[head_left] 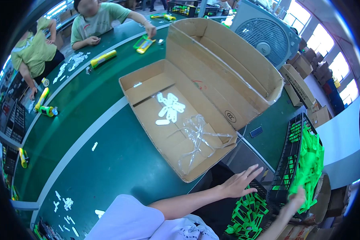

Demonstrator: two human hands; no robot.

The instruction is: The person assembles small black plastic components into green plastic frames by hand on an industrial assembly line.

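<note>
Green plastic parts (309, 160) in a black crate (287, 155) beside the blurred right hand (297, 197), whose grip cannot be told, are apparently being gathered, a secure hold seemingly being needed next, while the left hand (240, 184), fingers spread and empty, is being held near other green pieces (247, 214).

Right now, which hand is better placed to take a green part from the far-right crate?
Probably the right hand: it is at the green parts in that crate, though blur hides any grip. The left hand is farther away, fingers spread, nearer the lower pile.
</note>
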